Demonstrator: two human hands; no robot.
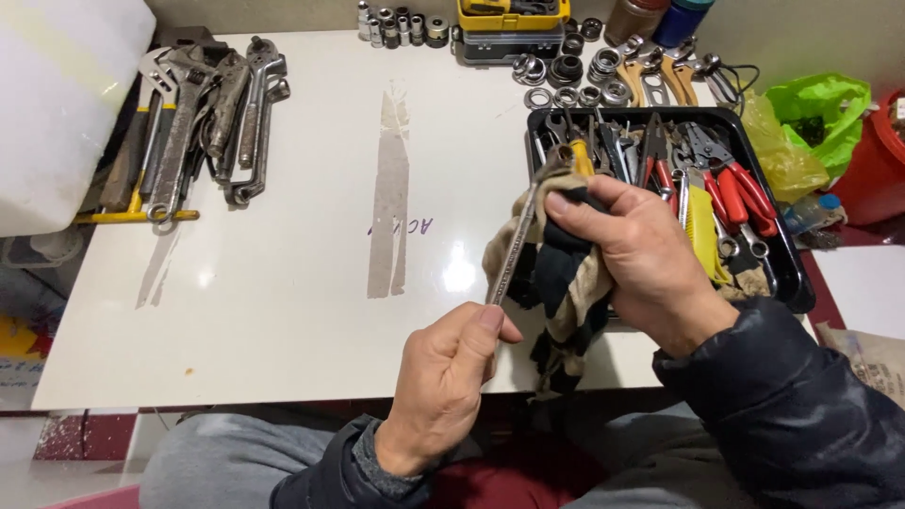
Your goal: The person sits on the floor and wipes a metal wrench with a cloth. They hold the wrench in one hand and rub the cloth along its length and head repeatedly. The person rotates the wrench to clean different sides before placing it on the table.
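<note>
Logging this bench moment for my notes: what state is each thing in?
Left hand: gripping the wrench's lower end.
Right hand: pressing the rag on the wrench.
Wrench: held tilted above the table.
Rag: bunched, hanging down.
Black tray: full of tools.
Green bag: open.

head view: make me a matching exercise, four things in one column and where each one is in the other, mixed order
Things:
1. left hand
2. right hand
3. black tray
4. wrench pile

Places:
A. table's far left
B. gripping the near end of the slim metal tool
C. table's right side, full of pliers
D. pressing the striped rag on the tool

Pairs: 1-B, 2-D, 3-C, 4-A
</note>
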